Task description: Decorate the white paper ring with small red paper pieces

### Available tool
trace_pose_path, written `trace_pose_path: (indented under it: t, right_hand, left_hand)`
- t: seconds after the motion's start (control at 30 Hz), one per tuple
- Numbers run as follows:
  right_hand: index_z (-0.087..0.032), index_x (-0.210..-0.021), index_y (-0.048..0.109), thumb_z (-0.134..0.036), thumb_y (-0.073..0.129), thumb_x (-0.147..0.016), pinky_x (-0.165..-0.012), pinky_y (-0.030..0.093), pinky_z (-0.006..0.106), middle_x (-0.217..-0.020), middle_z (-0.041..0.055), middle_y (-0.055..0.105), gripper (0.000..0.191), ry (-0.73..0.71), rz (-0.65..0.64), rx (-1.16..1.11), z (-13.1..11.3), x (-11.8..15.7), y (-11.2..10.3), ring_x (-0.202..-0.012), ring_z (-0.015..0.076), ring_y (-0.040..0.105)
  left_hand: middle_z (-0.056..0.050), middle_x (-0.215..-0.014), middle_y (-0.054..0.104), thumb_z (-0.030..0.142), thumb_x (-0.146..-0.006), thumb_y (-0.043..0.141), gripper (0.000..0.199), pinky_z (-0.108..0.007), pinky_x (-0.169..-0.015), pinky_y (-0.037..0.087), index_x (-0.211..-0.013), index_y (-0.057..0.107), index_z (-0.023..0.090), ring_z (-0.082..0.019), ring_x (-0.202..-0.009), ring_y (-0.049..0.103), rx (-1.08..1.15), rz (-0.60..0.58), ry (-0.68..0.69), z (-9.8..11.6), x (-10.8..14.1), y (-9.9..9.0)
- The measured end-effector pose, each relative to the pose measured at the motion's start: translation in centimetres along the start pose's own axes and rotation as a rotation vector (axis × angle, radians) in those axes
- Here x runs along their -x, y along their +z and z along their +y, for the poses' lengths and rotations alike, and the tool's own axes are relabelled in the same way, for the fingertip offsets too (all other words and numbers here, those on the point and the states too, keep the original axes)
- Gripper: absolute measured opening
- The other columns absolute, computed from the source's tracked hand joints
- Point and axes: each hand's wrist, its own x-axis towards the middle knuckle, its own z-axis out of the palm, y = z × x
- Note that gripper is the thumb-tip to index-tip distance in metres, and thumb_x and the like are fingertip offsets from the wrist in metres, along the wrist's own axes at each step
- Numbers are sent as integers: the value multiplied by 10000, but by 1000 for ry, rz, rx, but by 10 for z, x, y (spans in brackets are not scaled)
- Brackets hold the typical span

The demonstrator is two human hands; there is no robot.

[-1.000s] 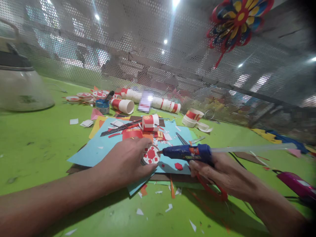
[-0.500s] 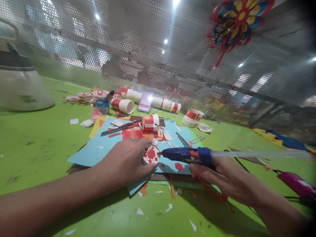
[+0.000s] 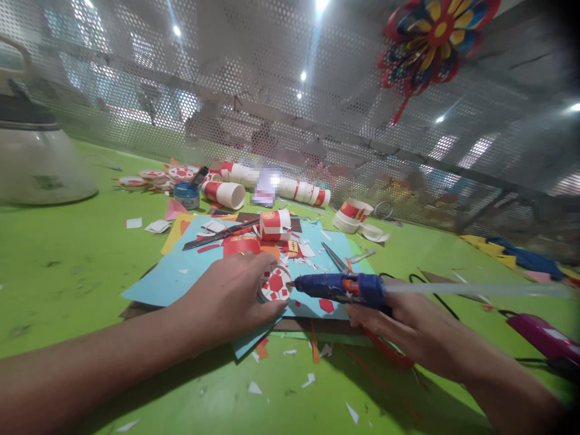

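Observation:
My left hand [image 3: 235, 293] grips a small round white piece [image 3: 275, 283] with red shapes on its face, thumb below and fingers above. My right hand [image 3: 399, 314] is wrapped round a blue glue gun [image 3: 339, 286], a clear glue stick [image 3: 475, 290] poking out of its back. The gun's tip touches or nearly touches the round piece's right edge. Beneath them lies light blue paper [image 3: 167, 275] with a red hexagon [image 3: 326, 305] on it. Scissors [image 3: 335, 258] lie behind the gun, their red handle partly hidden by my right hand.
Behind are a cut red-and-white cup [image 3: 275, 225], a black cutter [image 3: 220, 234], a blue jar [image 3: 186, 196] and cup rings [image 3: 351, 215]. A kettle [image 3: 45, 163] stands at left. A magenta tool [image 3: 541, 335] lies at right. Paper scraps litter the green table [image 3: 181, 393].
The view has shifted very slightly. Both hands keep their holds, and the glue gun's tip stays at the round piece's edge.

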Motion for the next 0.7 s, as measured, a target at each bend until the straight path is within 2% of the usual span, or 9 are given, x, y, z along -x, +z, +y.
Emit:
trace_pose_path:
  t: [0.17,0.3,0.4,0.5,0.6,0.7]
  right_hand:
    - [-201,-763,568,-561,408,-960,-548,377,238,-703,-5,575,441,-12,-10,-56,4,0,2,-621,126,480]
    - [-194,-815,636,-583,453,-935,-541,431,253,-733,27,634,446,-4,18,-236,10,-1,-1,-626,146,541]
    - [-196,-851,704,-608,517,-892,-562,492,275,-774,59,698,454,22,108,-417,15,-2,-7,-654,178,611]
    - [-192,-841,728,-625,533,-874,-595,506,289,-771,69,720,476,50,259,-482,22,-6,-13,-673,193,636]
    - [-167,-777,708,-641,490,-881,-581,473,294,-786,84,716,532,98,423,-358,32,-15,-16,-675,197,627]
    - [-156,-775,701,-601,564,-835,-596,461,312,-758,81,702,470,208,535,-57,47,-29,-16,-680,220,630]
  left_hand:
    - [-138,-1053,700,457,-797,570,419,-448,-809,507,-1108,599,178,-333,-977,655,-1,13,14,-1,0,2]
    - [-135,-1054,698,481,-799,563,439,-431,-795,504,-1117,595,179,-326,-971,653,3,7,10,-3,0,2]
    - [-119,-1020,699,491,-806,551,453,-409,-762,497,-1137,585,184,-308,-928,653,11,-4,2,-2,1,1]
    - [-113,-998,700,490,-806,544,470,-398,-742,488,-1159,577,182,-301,-902,652,11,-14,-8,-1,1,-1]
    - [-119,-1028,697,480,-809,537,458,-394,-749,483,-1151,585,179,-301,-927,649,21,-27,-17,1,0,-4]
    - [-110,-992,701,491,-810,529,457,-391,-725,476,-1143,594,185,-303,-905,650,22,-33,-35,2,0,-6]
